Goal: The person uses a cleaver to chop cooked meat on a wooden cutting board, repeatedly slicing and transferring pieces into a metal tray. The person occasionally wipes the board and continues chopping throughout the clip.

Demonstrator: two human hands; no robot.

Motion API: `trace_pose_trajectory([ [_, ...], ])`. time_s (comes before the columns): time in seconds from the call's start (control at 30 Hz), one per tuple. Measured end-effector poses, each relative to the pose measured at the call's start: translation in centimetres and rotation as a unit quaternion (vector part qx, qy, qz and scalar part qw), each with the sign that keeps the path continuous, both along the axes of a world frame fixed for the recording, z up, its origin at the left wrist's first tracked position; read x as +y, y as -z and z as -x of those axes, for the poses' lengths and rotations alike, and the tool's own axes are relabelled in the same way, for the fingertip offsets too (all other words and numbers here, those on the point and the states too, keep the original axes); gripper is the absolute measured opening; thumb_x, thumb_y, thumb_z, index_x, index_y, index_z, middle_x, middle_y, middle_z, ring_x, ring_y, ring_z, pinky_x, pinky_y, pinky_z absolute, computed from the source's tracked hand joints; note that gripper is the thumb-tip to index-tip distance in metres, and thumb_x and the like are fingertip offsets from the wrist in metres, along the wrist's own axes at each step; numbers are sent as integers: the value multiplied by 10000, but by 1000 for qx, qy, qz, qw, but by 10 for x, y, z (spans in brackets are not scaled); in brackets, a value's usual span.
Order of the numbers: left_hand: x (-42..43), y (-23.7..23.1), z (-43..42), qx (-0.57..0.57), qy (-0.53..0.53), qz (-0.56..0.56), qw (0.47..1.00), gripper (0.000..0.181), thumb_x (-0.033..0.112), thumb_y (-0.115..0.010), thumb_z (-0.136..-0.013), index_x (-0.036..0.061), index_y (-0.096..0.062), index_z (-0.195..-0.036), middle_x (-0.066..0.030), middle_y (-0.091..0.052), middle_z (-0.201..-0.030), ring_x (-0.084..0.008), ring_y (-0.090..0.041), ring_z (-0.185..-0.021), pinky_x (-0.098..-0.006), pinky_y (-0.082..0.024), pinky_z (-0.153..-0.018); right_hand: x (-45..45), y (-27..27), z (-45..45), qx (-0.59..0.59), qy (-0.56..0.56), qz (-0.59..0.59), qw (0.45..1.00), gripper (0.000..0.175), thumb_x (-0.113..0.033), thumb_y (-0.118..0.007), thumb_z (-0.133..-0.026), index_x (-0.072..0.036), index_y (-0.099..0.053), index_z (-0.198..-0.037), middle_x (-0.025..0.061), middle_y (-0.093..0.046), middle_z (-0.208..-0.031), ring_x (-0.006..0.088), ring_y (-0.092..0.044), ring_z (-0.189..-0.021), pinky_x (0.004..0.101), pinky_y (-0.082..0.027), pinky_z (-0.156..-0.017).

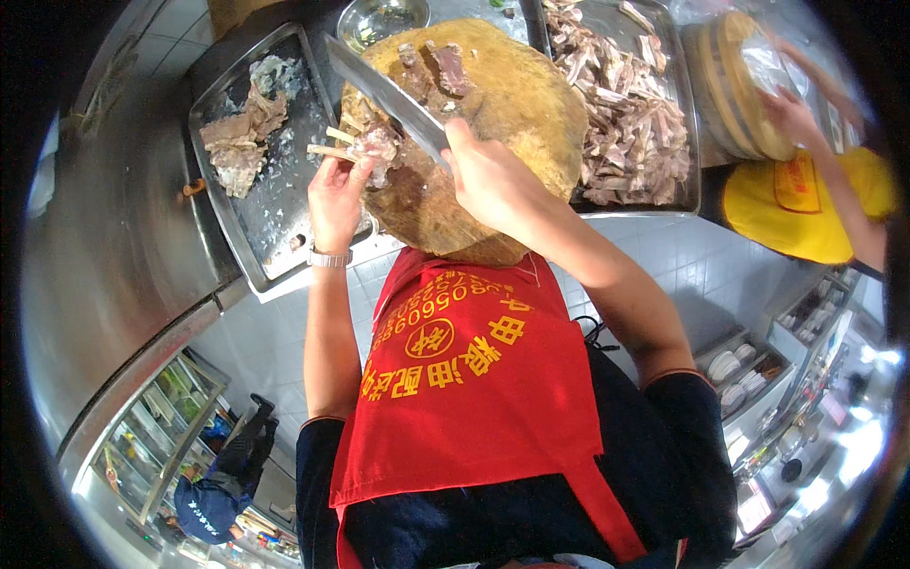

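My left hand (pixel 335 198) pinches a piece of bone-in ribs (pixel 375 147) at the left edge of a round wooden chopping block (pixel 526 107). Pale bone ends stick out past my fingers to the left. My right hand (pixel 494 178) grips a cleaver (pixel 387 96), whose handle is hidden in the fist. The blade slants up and left over the block, just right of the ribs; whether it touches them I cannot tell. Two pieces of meat (pixel 451 69) lie farther back on the block.
Left of the block is a dark metal tray (pixel 284 245) with meat slabs (pixel 245 139). On the right, another tray (pixel 643 211) holds many cut rib pieces (pixel 625 121). A metal bowl (pixel 384 21) stands behind. At far right, a co-worker's hands (pixel 789 117) are at a second round block (pixel 718 85).
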State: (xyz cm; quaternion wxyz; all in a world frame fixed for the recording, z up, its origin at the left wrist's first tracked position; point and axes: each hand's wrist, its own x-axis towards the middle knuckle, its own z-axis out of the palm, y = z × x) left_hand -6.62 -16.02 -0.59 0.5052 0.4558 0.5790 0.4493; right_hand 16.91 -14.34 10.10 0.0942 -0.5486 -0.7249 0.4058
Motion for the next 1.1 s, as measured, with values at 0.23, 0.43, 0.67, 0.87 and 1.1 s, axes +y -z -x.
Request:
trace_pose_trajectory([
  [0.23,-7,-4,-2,57,-3,12,998,260,121,-694,-929,-35,-621,-1124,-34,-681,-1015,-89,-596,-888,-251,-489,-800,-14,-33,4,111,59,-160,979,206,-146,-505,-1008,2,-365,-1033,245,-579,-604,421,-614,-532,493,-417,-454],
  [0.43,-7,-2,-5,-27,3,2,1000,256,63,-642,-953,-22,-591,-1189,-51,-654,-1113,-106,-594,-996,-267,-483,-890,-5,2,11,23,9,-70,997,202,-4,-534,-888,12,-391,-1029,198,-609,-626,387,-633,-531,468,-491,-442],
  [0.67,-10,-3,-6,40,-6,16,999,215,58,-660,-941,-19,-617,-1137,-21,-659,-1022,-88,-586,-916,-249,-481,-827,-7,-32,9,89,46,-157,982,168,-99,-494,-997,24,-387,-1041,240,-590,-610,365,-622,-498,459,-422,-421],
  [0.87,-8,-6,-6,43,-5,-2,999,162,65,-683,-926,-23,-633,-1053,1,-649,-951,-69,-566,-852,-223,-464,-776,4,14,25,-46,-16,80,996,195,-55,-511,-963,62,-388,-1057,282,-643,-819,380,-689,-735,463,-490,-538],
  [1.1,-6,-5,-7,-39,-16,-20,999,144,64,-666,-926,-31,-622,-1025,-5,-650,-926,-59,-560,-853,-231,-462,-775,-2,55,-1,-33,-10,108,994,192,-86,-488,-978,53,-393,-1070,294,-653,-880,397,-685,-777,470,-514,-637],
])
